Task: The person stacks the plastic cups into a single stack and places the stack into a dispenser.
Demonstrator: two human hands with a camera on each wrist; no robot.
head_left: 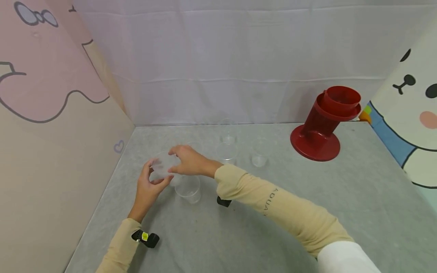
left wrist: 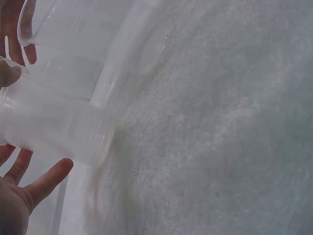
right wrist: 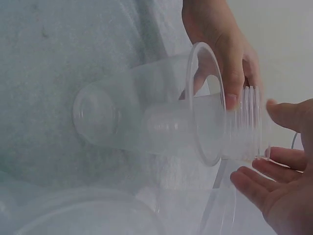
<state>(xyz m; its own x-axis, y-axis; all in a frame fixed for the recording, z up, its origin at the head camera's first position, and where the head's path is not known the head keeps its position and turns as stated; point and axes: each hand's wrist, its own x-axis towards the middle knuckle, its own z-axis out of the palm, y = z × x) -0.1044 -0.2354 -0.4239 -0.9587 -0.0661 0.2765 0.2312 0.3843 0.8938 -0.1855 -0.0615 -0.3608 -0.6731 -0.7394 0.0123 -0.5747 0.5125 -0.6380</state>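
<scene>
1. Both hands meet over the grey worktop (head_left: 239, 235), well to the left of the red stand (head_left: 319, 131), with a stack of clear plastic cups (head_left: 163, 167) lying sideways between them.
2. The left hand (head_left: 147, 189) has its fingers (right wrist: 230, 73) curled over the outer cup's rim, pinching it.
3. The right hand (head_left: 189, 161) sits at the stack's other end; in its wrist view the fingers (right wrist: 259, 188) are spread and barely touching, so the hold is loose.
4. Another clear cup (head_left: 187, 188) stands upright just below the hands, three more between it and the red stand.
5. These cups look feather-light, thin, slippery and easily crushed; I'd grip near the stiffer rim, not the soft wall.
</scene>
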